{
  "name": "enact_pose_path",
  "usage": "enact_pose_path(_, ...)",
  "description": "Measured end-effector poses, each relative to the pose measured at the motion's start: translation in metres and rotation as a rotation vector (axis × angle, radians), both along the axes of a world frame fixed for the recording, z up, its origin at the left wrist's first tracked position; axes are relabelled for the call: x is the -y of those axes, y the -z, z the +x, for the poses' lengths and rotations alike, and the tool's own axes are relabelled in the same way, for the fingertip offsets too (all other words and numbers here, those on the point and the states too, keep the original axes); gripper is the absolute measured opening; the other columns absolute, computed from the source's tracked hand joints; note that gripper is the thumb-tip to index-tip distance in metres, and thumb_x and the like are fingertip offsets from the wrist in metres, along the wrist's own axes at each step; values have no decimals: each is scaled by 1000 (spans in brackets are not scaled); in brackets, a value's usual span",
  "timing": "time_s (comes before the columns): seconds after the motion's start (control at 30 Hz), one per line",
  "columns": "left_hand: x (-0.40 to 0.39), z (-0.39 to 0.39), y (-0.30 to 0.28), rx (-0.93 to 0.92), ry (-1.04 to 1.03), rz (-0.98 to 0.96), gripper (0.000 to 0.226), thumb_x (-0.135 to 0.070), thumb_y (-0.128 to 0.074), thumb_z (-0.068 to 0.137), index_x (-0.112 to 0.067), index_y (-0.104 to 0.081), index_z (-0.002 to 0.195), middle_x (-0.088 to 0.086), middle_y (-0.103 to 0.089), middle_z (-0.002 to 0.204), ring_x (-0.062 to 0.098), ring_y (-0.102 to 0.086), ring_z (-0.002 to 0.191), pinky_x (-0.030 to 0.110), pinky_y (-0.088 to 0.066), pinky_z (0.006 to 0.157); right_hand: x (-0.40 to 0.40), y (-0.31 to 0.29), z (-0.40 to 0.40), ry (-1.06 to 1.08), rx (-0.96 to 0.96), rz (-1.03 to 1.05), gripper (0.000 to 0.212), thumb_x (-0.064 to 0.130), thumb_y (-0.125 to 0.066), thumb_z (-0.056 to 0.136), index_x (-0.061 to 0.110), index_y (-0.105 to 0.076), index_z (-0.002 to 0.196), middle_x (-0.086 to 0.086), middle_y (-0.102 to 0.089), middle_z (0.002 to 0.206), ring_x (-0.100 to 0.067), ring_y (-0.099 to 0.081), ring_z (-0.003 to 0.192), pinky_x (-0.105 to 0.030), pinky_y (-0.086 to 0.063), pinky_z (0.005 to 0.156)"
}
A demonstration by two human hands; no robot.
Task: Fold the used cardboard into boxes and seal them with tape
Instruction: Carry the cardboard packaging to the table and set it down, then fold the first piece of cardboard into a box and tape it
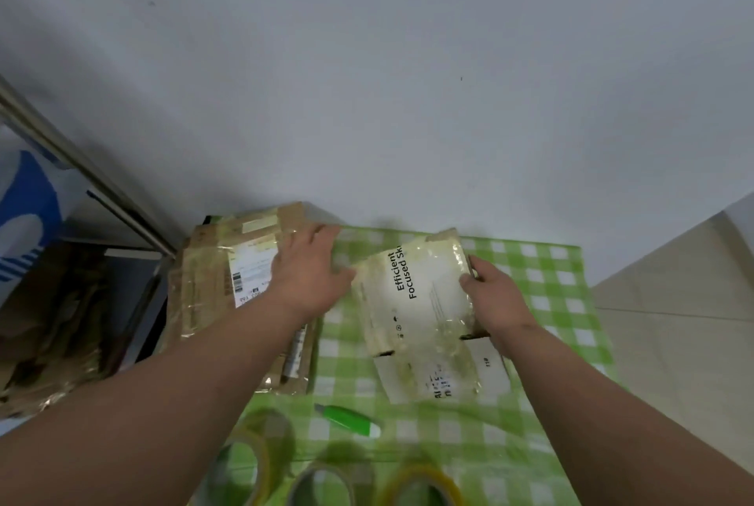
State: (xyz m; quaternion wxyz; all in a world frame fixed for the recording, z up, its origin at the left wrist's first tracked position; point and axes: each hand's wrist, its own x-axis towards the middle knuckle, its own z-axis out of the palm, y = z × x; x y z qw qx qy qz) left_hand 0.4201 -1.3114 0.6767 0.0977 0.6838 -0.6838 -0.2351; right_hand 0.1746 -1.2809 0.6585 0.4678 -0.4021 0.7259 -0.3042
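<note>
Fingers (475, 275) of the right hand (495, 301) curl round the right edge of the white printed box (424, 289), thumb on top, gripping it; the left hand (310, 269) lies with straight, spread fingers, its thumb touching the box's left edge and its fingertips over the stack of flattened cardboard (220, 281) just left of the box. The box sits tilted on the green checked surface (542, 285), covered in glossy tape, and looks already folded and sealed, though blur makes the seams hard to judge. A second white box or flap (440, 379) lies just nearer the person, touching it. Judging by the stack, several pieces remain to be folded and taped. Nearer the person than the box lie a green cutter (349, 419) and three tape rolls (420, 485), untouched at the surface's near edge.
</note>
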Motion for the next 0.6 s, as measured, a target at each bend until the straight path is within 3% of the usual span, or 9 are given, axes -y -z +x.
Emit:
enact_pose_path(0.13, -5, -40, 1, -296, 94, 150, 87, -44, -70, 86, -35, -18, 155, -2, -24, 159, 18, -24, 145, 35, -24, 117, -4, -16, -5, -386, -226, -54, 42, 17, -44, 103, 24, -48, 143, -1, -59, 133, -24, -56, 119, -39, -47, 100)
enact_pose_path(0.2, -11, -55, -2, -529, 32, 256, 85, -45, -72, 85, -40, -22, 153, -6, -36, 149, 15, -37, 137, 34, -34, 110, -8, -20, -2, -539, -351, -123, 41, 21, -46, 102, 24, -49, 142, -3, -62, 129, -25, -57, 115, -36, -47, 95)
enact_pose_path(0.27, -19, -64, -1, -666, -81, 298, 66, -42, -72, 86, -36, -43, 144, -6, -52, 132, 16, -53, 122, 34, -45, 101, -16, -21, 2, -614, -418, -194, 43, 26, -50, 100, 26, -46, 143, -4, -62, 125, -25, -58, 112, -33, -45, 89)
enact_pose_path(0.33, -27, -66, 2, -697, -187, 282, 32, -35, -71, 88, -23, -63, 117, 2, -67, 115, 26, -64, 108, 44, -54, 95, -24, -19, 3, -647, -431, -211, 52, 32, -53, 99, 28, -39, 148, -2, -57, 135, -23, -54, 122, -33, -43, 97)
enact_pose_path(0.43, -42, -57, 8, -778, -348, 270, 23, -24, -70, 91, -4, -59, 97, 13, -68, 106, 33, -65, 104, 54, -54, 92, -36, -15, -7, -630, -476, -164, 63, 48, -54, 96, 31, -31, 152, 4, -49, 147, -19, -46, 133, -40, -36, 110)
enact_pose_path(0.53, -55, -43, 16, -891, -473, 242, 18, -21, -70, 90, -9, -56, 88, 12, -68, 102, 28, -64, 100, 53, -54, 93, -46, -7, -28, -409, -617, -172, 62, 57, -50, 92, 30, -40, 147, 2, -46, 149, -21, -38, 139, -46, -29, 115)
enact_pose_path(0.6, -62, -35, 22, -956, -584, 222, 15, -21, -68, 91, -9, -58, 92, 10, -67, 103, 25, -64, 102, 49, -55, 93, -55, 0, -38, -221, -611, -118, 61, 58, -51, 91, 27, -46, 143, -2, -44, 147, -24, -39, 136, -47, -33, 112)
